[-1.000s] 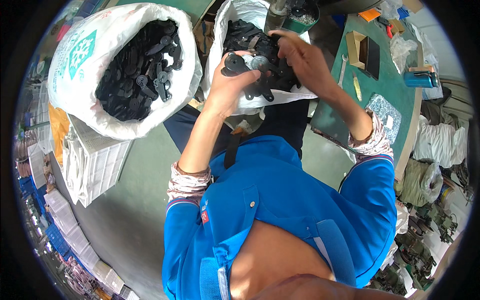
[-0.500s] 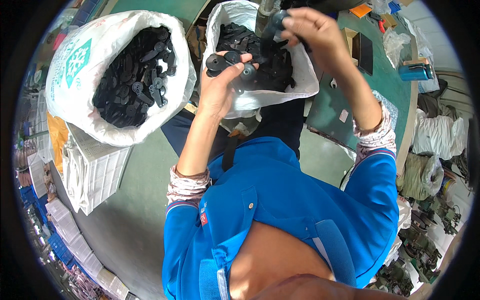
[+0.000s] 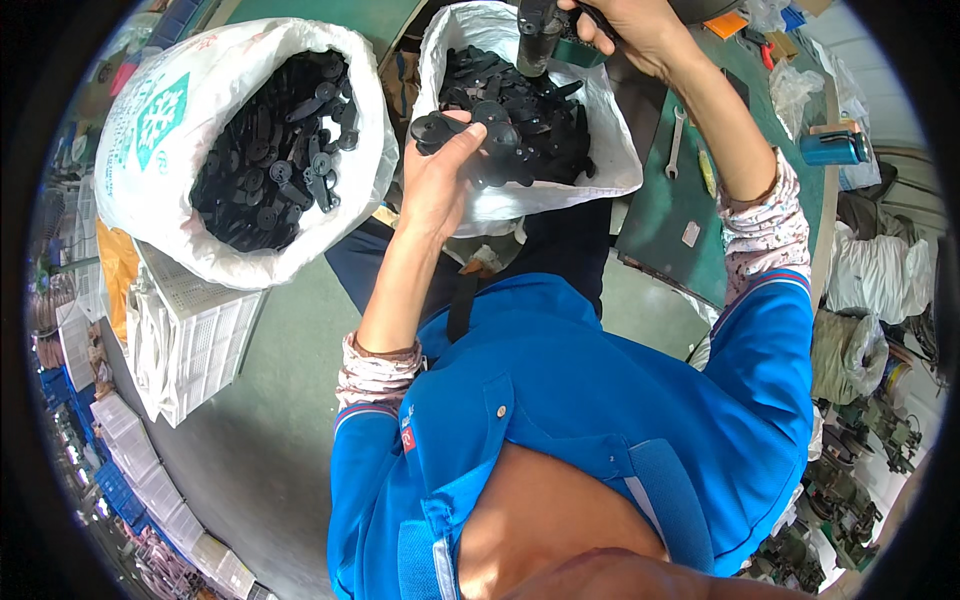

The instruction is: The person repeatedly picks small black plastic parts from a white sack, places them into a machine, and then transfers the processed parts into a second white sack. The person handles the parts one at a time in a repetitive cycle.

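Black plastic parts [image 3: 470, 130], flat with round ends and short arms, sit stacked in the left hand [image 3: 440, 175], whose fingers curl up around them at the near rim of a white sack [image 3: 600, 165]. The sack is thin, crinkled plastic, open at the top and filled with more of the same matte black pieces. The right hand [image 3: 625, 30] is up at the far side of that sack, closed around a dark cylindrical tool [image 3: 537, 35] that points down toward the pile.

To the left stands a bigger woven sack [image 3: 160, 130], white with a green printed emblem, its mouth rolled back over another heap of black parts. It leans on a white slotted plastic crate [image 3: 190, 340] with a yellow bag just beside it.

To the right runs a green counter [image 3: 680, 210] with a smooth, worn top. On it lie a metal spanner [image 3: 677, 140], a small yellow-green tool [image 3: 706, 172] and, near the far edge, a blue cylinder [image 3: 833, 148] on its side.

The floor [image 3: 260, 440] is bare grey concrete. Stacked pale trays line the left rim of the view, and cloth bundles and machine parts crowd the right. The person wears a blue jacket over patterned cuffs.
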Demonstrator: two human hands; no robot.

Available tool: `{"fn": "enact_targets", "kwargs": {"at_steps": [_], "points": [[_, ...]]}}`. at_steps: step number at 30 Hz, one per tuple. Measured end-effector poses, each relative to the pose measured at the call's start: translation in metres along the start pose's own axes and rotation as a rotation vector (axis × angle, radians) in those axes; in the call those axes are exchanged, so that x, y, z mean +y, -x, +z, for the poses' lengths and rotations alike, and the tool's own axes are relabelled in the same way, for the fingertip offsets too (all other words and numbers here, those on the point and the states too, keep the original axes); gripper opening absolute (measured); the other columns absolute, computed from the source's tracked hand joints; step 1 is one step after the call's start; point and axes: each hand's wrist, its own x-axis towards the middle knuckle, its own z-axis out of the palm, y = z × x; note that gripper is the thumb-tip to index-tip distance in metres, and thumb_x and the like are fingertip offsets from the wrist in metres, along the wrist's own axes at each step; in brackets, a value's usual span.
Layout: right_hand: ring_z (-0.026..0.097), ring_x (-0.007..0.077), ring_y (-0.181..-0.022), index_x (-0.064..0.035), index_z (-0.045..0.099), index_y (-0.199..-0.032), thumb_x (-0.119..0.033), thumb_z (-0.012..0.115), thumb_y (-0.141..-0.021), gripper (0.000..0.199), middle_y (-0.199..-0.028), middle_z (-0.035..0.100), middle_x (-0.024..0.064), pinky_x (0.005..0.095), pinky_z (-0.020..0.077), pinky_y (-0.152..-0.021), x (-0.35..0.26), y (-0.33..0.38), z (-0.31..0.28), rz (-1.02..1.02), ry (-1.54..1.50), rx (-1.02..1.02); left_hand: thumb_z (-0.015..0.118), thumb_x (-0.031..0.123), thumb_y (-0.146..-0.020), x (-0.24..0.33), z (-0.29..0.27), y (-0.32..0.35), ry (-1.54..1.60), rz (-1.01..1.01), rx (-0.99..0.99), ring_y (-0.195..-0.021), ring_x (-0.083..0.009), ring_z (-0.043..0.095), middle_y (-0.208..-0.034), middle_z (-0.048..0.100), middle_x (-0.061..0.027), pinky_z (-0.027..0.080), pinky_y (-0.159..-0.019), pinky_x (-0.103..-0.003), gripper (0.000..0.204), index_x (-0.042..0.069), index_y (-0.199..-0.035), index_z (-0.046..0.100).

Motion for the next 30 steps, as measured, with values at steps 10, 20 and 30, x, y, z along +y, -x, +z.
{"fn": "enact_targets", "kwargs": {"at_steps": [10, 20, 30], "points": [[0.060, 0.0154, -0.089, -0.0041, 0.053, -0.122, -0.046, 0.043, -0.098, 0.049, -0.105, 0.061, 0.0082, 0.0304, 0.0492, -0.080, 0.129, 0.081, 0.028, 0.102, 0.078, -0.374, 0.063, 0.010, -0.087, 0.003, 0.017, 0.006, 0.021, -0.080, -0.063, -0.083, -0.0194, 0.067, -0.094, 0.067, -0.0132, 0.054, -0.072, -0.029, 0.015, 0.001, -0.098, 0.060], [0.050, 0.0059, -0.065, -0.0025, 0.058, -0.118, -0.032, 0.034, -0.103, 0.041, -0.085, 0.059, 0.0032, 0.0203, 0.0414, -0.060, 0.099, 0.098, 0.015, -0.341, 0.222, -0.092, 0.057, 0.020, -0.092, 0.006, 0.008, -0.003, 0.439, -0.301, 0.019, -0.084, -0.0252, 0.067, -0.092, 0.067, -0.0146, 0.057, -0.075, -0.042, 0.026, -0.003, -0.104, 0.059], [0.059, 0.0237, -0.081, -0.0144, 0.064, -0.116, 0.007, 0.068, -0.065, 0.056, -0.104, 0.055, 0.0119, 0.0313, 0.0525, -0.066, 0.095, 0.107, 0.027, -1.170, 0.855, -0.277, 0.056, 0.026, -0.094, 0.013, 0.023, 0.006, 0.447, -0.465, -0.126, -0.082, -0.0204, 0.064, -0.094, 0.065, -0.0096, 0.055, -0.075, -0.035, 0.031, -0.003, -0.104, 0.059]]}}
